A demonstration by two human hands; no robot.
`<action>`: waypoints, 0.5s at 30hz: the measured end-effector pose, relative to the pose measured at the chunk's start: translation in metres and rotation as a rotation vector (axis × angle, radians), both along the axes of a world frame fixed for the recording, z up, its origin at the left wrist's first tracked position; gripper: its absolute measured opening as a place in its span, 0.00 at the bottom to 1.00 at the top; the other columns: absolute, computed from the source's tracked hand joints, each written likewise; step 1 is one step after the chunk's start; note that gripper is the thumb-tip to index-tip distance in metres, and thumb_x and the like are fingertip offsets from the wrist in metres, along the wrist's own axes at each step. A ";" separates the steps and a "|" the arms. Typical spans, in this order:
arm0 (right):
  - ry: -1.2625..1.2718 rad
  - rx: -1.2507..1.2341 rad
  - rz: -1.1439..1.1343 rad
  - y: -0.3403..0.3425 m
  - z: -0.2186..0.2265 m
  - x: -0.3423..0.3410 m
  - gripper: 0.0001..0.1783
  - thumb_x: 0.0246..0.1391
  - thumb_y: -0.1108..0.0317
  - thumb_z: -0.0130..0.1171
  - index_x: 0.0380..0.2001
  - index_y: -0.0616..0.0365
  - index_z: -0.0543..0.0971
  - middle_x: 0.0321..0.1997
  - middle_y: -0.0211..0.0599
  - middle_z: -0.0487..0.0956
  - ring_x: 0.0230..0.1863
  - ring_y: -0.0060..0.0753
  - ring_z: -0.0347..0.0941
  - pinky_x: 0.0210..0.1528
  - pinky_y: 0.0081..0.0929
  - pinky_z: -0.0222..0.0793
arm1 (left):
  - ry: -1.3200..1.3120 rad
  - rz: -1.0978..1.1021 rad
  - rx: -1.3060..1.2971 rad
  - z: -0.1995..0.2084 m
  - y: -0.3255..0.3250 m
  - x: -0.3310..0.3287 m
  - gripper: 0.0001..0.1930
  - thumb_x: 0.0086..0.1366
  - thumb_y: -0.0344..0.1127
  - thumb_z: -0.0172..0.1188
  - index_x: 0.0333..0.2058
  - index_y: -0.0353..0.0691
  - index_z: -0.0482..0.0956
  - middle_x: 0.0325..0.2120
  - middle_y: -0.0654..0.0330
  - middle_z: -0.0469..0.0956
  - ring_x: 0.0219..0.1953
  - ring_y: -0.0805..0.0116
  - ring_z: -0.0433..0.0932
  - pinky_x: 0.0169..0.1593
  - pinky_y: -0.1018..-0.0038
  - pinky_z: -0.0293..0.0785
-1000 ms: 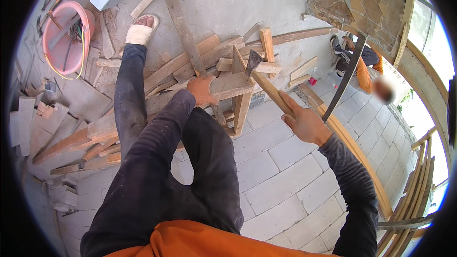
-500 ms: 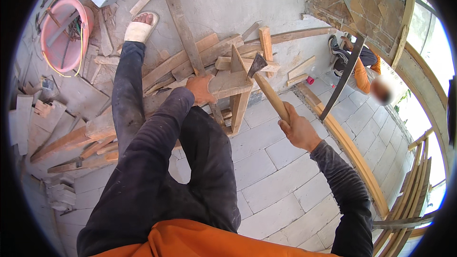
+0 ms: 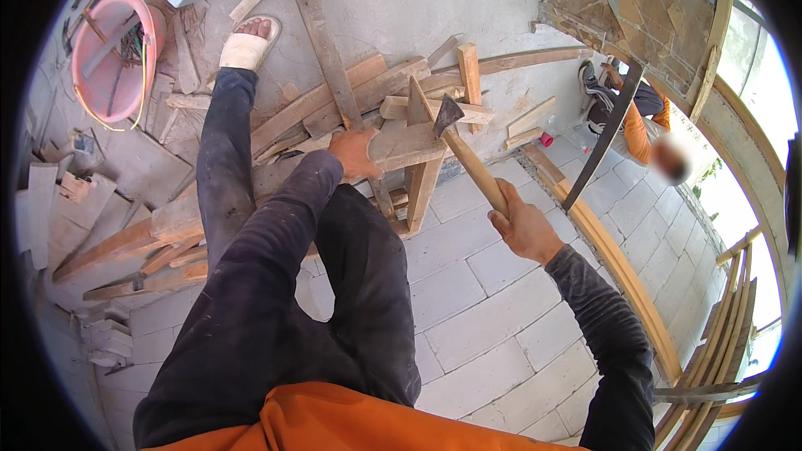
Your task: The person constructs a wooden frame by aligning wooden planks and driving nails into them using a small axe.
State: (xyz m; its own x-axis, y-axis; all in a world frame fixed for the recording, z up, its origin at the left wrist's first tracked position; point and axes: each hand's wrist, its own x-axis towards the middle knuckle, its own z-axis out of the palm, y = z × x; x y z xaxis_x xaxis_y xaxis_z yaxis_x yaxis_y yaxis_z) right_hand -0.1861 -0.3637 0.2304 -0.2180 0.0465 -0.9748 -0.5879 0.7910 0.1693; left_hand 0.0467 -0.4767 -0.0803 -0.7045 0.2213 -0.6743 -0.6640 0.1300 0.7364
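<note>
My right hand [image 3: 528,221] is closed round the pale wooden handle of a hatchet [image 3: 478,169]. Its dark, flared head is beside a wedge-shaped upright piece of wood [image 3: 419,108], at the end of a thick timber beam [image 3: 405,146]. My left hand [image 3: 355,153] rests on that beam, gripping the lower end of a long, narrow board [image 3: 322,38] that slants up toward the top of the view. Some of the left fingers are hidden. Below the beam end, a wooden leg [image 3: 424,192] meets the block floor.
Loose timber offcuts [image 3: 284,121] surround the beam. My sandalled foot [image 3: 249,43] stands at upper left, near a pink bucket [image 3: 113,58] holding tools. A person in orange [image 3: 643,125] crouches at upper right, behind a dark upright bar [image 3: 603,138]. Long planks [image 3: 710,359] lie at right.
</note>
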 end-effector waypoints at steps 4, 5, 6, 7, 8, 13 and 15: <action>0.156 -0.394 0.031 -0.082 0.018 -0.016 0.38 0.69 0.61 0.58 0.76 0.55 0.55 0.45 0.67 0.82 0.44 0.66 0.83 0.49 0.49 0.79 | 0.003 0.076 0.016 -0.008 -0.005 0.006 0.56 0.44 0.54 0.78 0.68 0.29 0.67 0.58 0.34 0.77 0.62 0.40 0.75 0.66 0.58 0.71; 0.210 -0.562 0.005 -0.106 0.021 -0.022 0.37 0.70 0.60 0.58 0.75 0.56 0.56 0.45 0.63 0.83 0.41 0.62 0.84 0.48 0.47 0.80 | -0.013 0.068 0.003 -0.004 -0.010 0.007 0.56 0.43 0.54 0.78 0.68 0.29 0.67 0.58 0.34 0.77 0.62 0.40 0.75 0.65 0.58 0.71; 0.346 -0.753 0.023 -0.125 0.024 -0.027 0.36 0.72 0.58 0.57 0.75 0.56 0.58 0.40 0.52 0.82 0.34 0.45 0.81 0.38 0.37 0.80 | -0.011 0.074 -0.003 -0.007 -0.012 0.005 0.56 0.43 0.54 0.78 0.68 0.29 0.67 0.58 0.34 0.77 0.62 0.40 0.75 0.65 0.57 0.71; 0.454 -0.948 -0.006 -0.140 0.026 -0.032 0.33 0.72 0.57 0.56 0.72 0.57 0.59 0.38 0.49 0.81 0.31 0.40 0.80 0.34 0.34 0.78 | -0.018 0.079 -0.009 -0.011 -0.012 0.007 0.56 0.43 0.53 0.79 0.68 0.29 0.68 0.58 0.34 0.76 0.62 0.40 0.75 0.65 0.57 0.71; 0.515 -1.173 -0.075 -0.154 0.027 -0.039 0.30 0.73 0.57 0.56 0.69 0.57 0.60 0.36 0.46 0.80 0.29 0.36 0.78 0.31 0.32 0.77 | -0.030 0.081 -0.005 -0.011 -0.007 0.013 0.56 0.42 0.53 0.79 0.67 0.29 0.68 0.58 0.34 0.76 0.62 0.40 0.75 0.65 0.57 0.71; 0.533 -0.861 -0.268 -0.066 0.004 0.005 0.28 0.73 0.57 0.55 0.67 0.59 0.60 0.37 0.48 0.80 0.26 0.36 0.78 0.30 0.37 0.77 | -0.006 0.091 0.049 -0.008 -0.008 0.005 0.55 0.42 0.53 0.79 0.66 0.29 0.69 0.57 0.34 0.77 0.60 0.40 0.77 0.65 0.57 0.71; 0.036 -0.113 0.036 0.014 0.002 0.012 0.35 0.71 0.58 0.56 0.73 0.56 0.56 0.46 0.66 0.81 0.39 0.63 0.83 0.48 0.51 0.77 | 0.032 0.072 0.031 -0.009 -0.002 0.003 0.54 0.42 0.52 0.79 0.66 0.29 0.69 0.57 0.34 0.78 0.60 0.40 0.77 0.65 0.57 0.71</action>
State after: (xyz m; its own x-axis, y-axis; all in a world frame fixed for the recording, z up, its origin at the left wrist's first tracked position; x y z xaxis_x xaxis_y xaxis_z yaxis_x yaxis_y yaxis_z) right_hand -0.1744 -0.3496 0.2328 -0.2526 -0.0712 -0.9650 -0.6111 0.7850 0.1020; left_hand 0.0498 -0.4789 -0.0889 -0.7405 0.1900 -0.6447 -0.6467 0.0598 0.7604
